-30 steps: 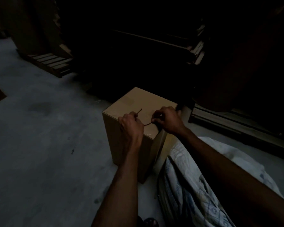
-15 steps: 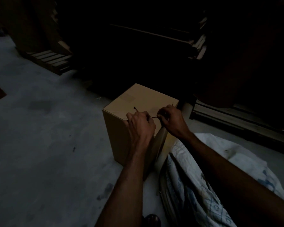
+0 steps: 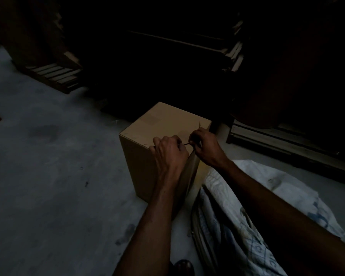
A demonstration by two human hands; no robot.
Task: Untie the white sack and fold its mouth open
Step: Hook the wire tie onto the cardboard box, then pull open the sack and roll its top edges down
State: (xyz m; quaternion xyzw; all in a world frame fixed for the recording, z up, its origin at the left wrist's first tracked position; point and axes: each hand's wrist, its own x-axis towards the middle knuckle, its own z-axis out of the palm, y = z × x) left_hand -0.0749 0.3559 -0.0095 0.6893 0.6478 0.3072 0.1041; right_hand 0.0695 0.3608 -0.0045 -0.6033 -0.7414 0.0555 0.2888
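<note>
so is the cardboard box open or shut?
Shut, as far as the dim frame shows: the cardboard box has a flat, unbroken top, no flaps raised. Both hands work a thin string above it.

We see both forearms stretched forward, the left hand (image 3: 168, 150) and right hand (image 3: 204, 148) close together, fingers apparently curled into pinches.

Head-worn view, downward, close over floor (image 3: 48, 176)

Dim, underexposed — background nearly black
</note>
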